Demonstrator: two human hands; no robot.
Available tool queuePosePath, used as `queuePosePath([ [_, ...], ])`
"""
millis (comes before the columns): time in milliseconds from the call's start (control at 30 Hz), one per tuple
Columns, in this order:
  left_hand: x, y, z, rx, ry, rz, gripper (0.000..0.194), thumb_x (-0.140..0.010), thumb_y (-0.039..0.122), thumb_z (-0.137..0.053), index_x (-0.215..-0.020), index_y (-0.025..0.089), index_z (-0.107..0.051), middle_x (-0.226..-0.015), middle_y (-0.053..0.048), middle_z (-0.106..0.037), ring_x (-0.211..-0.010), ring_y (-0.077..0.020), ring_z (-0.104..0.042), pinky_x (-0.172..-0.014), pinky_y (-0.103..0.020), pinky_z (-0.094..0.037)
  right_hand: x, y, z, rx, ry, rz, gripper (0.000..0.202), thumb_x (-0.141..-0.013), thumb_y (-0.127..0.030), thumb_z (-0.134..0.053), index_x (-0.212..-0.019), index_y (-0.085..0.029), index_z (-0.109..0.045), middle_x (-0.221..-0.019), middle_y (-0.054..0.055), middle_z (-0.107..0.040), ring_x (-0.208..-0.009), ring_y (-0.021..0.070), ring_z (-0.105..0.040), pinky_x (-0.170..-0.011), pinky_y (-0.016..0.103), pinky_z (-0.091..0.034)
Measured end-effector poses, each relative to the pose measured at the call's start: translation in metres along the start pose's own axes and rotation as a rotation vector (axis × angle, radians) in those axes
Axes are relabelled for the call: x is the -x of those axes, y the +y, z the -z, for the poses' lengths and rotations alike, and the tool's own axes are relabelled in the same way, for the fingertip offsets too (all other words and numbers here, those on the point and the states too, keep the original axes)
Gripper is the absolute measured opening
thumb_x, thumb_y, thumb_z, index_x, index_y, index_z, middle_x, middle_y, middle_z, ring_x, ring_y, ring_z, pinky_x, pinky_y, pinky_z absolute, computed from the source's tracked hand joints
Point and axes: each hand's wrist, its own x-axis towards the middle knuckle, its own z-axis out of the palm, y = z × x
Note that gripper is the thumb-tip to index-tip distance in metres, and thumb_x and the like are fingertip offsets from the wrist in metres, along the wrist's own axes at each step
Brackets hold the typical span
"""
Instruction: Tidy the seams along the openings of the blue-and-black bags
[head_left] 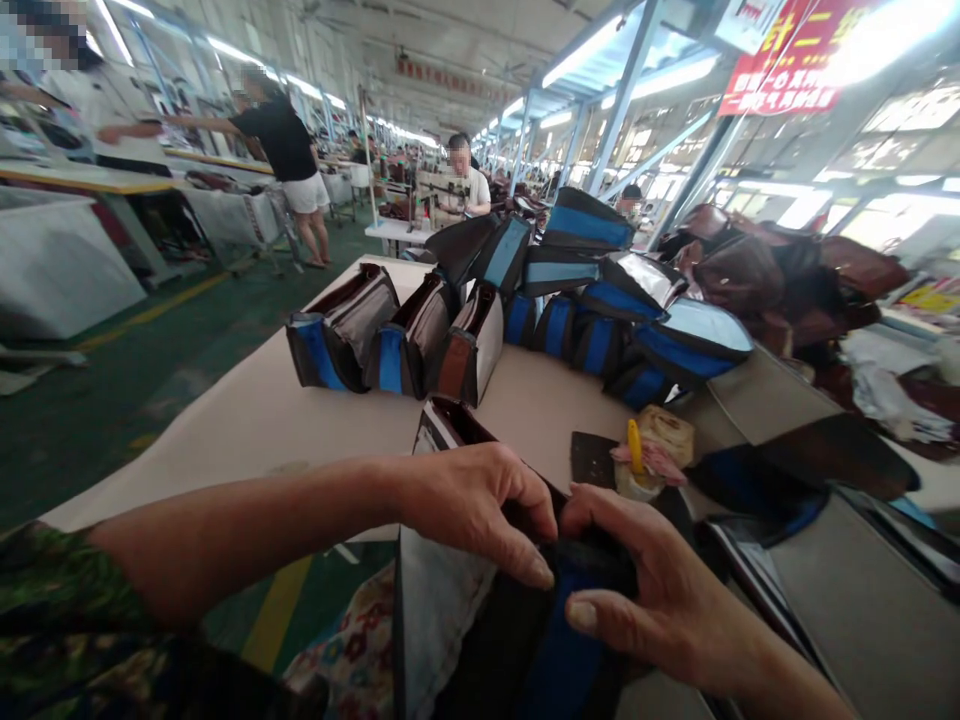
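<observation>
While both hands work at the near table edge, the left hand grips the top rim of a black-and-blue bag, fingers curled over it, thumb pressed on the front panel. Right hand pinches the same rim just beside the left, thumb along the blue strip. Bag sits at the near edge of the beige table, partly overhanging toward the lap; silver lining shows at its left side.

Open room: bare tabletop left of the hands, up to a row of three finished bags standing mid-table. Right side crowded: flat grey and blue panels and a yellow-handled tool on a small heap close to the right hand. Blue bag pile at the far edge. Green floor aisle left of the table, where people stand.

Writing: red banner upper right, yellow characters, not legible. No labels readable on the bags.
</observation>
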Motion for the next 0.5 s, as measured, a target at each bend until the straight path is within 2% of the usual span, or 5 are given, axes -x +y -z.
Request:
queuePosePath([
  [167,-0.002,0.002,-0.001,-0.018,-0.008,0.047,0.031,-0.074,0.037,-0.079,-0.095,0.016,-0.074,-0.08,0.002,-0.065,-0.071,-0.0126,-0.057,-0.061,-0.021,-0.04,-0.004,0.003,-0.007,-0.132,0.037,-0.056,0.035,-0.083,-0.053,-0.07,-0.088,-0.019,-0.06,-0.081,-0.001,-0.054,-0.075,0.0163,-0.046,-0.066,0.029,-0.035],
  [367,-0.004,0.0,-0.007,-0.008,0.007,0.065,0.025,-0.073,0.031,-0.075,-0.093,0.016,-0.075,-0.077,0.002,-0.064,-0.068,-0.0114,-0.055,-0.058,-0.02,-0.04,-0.004,0.008,-0.011,-0.227,0.031,-0.054,0.021,-0.089,-0.036,-0.064,-0.08,-0.017,-0.061,-0.075,-0.001,-0.054,-0.071,0.0138,-0.045,-0.064,0.028,-0.034],
  [500,-0.005,-0.002,-0.01,-0.008,-0.007,0.074,0.03,-0.071,0.038,-0.078,-0.092,0.016,-0.074,-0.075,0.003,-0.063,-0.067,-0.0113,-0.054,-0.057,-0.02,-0.038,-0.003,0.008,-0.014,-0.283,0.039,-0.064,0.018,-0.087,-0.034,-0.064,-0.081,-0.017,-0.063,-0.076,-0.001,-0.055,-0.072,0.0144,-0.046,-0.065,0.028,-0.035],
])
